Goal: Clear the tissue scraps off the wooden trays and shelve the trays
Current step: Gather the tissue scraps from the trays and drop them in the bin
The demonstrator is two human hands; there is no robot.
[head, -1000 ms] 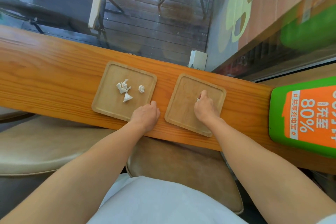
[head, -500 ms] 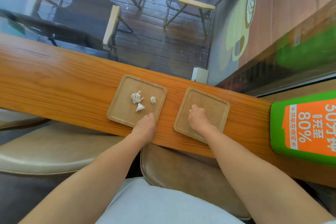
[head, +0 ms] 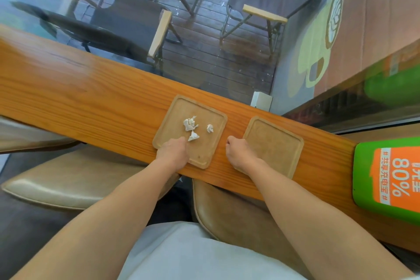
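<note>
Two square wooden trays lie side by side on the wooden counter (head: pixel 91 102). The left tray (head: pixel 172 118) carries three white tissue scraps: a crumpled cluster (head: pixel 189 124), a small ball (head: pixel 209 128) and a pointed piece (head: pixel 193 137). My left hand (head: pixel 173 153) rests on that tray's near edge, fingertips just short of the pointed piece, holding nothing. The right tray (head: pixel 272 141) is bare. My right hand (head: pixel 241 152) is a closed fist on the counter between the trays, touching the right tray's left edge. The scrap it took is hidden inside the fist.
A green and orange charging station (head: pixel 386 177) stands on the counter at the right. A small white box (head: pixel 261 100) sits at the counter's far edge by the window. Tan stools (head: pixel 68 179) are below the counter. Outdoor chairs show through the glass.
My right hand left the right tray's middle and drew back left to the gap between the trays, closed. My left hand moved from the counter onto the left tray, toward the scraps.
</note>
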